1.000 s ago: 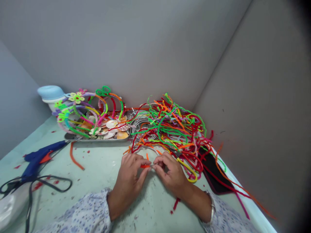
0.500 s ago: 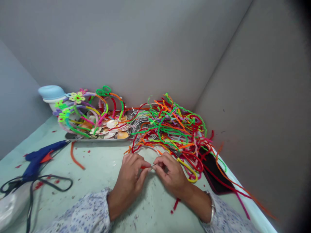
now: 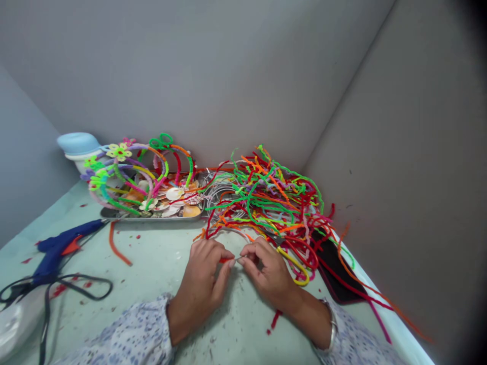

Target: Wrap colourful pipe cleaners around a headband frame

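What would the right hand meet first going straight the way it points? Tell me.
Probably the short orange-red pipe cleaner pinched by the left hand, directly ahead of the right hand, though depth is hard to judge here.

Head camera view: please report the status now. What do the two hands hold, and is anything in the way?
Left hand pinching red pipe cleaner. Right hand fingers at thin wire hoop end. Yellow-handled scissors beside right hand, pipe cleaner heap beyond.

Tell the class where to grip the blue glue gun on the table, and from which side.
Best taken by the handle of the blue hot glue gun, coming from the near side: the gun lies on its side, its handle angled toward the person, while its nozzle end points away at the metal tray.
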The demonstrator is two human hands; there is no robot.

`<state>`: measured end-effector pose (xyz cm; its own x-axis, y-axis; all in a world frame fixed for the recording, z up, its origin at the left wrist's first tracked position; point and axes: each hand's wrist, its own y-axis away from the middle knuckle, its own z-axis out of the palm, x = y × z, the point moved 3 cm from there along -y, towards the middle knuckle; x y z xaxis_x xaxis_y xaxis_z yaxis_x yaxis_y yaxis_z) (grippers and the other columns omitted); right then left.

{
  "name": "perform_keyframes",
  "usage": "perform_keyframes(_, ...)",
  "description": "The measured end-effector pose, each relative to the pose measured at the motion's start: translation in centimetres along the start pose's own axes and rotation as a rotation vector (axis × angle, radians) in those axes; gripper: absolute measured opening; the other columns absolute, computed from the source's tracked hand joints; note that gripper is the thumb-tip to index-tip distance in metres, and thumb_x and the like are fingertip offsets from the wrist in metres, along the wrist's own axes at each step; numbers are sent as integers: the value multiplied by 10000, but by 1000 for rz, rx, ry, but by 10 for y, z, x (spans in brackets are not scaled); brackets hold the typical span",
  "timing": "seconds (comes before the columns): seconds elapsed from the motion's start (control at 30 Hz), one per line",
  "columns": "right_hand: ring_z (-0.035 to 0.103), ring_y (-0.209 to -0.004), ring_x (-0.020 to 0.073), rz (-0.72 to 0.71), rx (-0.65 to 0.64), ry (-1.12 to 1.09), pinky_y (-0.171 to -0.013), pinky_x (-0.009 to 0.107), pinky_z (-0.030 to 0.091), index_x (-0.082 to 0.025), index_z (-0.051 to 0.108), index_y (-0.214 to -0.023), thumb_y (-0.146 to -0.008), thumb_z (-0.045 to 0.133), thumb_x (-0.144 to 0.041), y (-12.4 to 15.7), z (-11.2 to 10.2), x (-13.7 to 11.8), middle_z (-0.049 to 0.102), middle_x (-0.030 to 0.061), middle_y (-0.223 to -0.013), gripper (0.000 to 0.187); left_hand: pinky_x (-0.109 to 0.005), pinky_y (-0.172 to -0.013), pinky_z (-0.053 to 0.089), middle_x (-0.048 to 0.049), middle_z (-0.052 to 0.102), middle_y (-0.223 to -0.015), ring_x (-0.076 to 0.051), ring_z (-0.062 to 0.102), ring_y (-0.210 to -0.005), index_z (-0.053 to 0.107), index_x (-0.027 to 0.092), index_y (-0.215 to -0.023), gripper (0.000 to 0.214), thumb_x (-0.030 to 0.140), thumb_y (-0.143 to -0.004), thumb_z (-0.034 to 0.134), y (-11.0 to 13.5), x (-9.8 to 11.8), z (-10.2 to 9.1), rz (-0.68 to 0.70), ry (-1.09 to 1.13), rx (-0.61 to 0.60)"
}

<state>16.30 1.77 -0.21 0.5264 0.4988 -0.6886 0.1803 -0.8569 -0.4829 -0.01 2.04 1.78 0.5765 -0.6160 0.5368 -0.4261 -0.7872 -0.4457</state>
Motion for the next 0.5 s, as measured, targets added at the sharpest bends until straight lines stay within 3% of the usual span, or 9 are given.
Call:
perform_keyframes(0.3,549,-662,142,-34,-9,46,-594,255,456,-202,582,-879,-868,559,-181,1,1,1,550,18,-779,33,-379,-766,371,-37,572,-797,-200,509,-785,541,184,-804,170,204,-923,421,-3,-2,3,-46,28,-63)
perform_keyframes(0.5,545,-672,142,-31,-2,47,-606,251,462,-204,580,-881,-861,558,-168,0,0,1,551,18,-786,47,-376,-785,378,-42,589,-835,-205,520,-819,558,191,-867,133,216,-924,440,-2,-3,3,-48,50,-51)
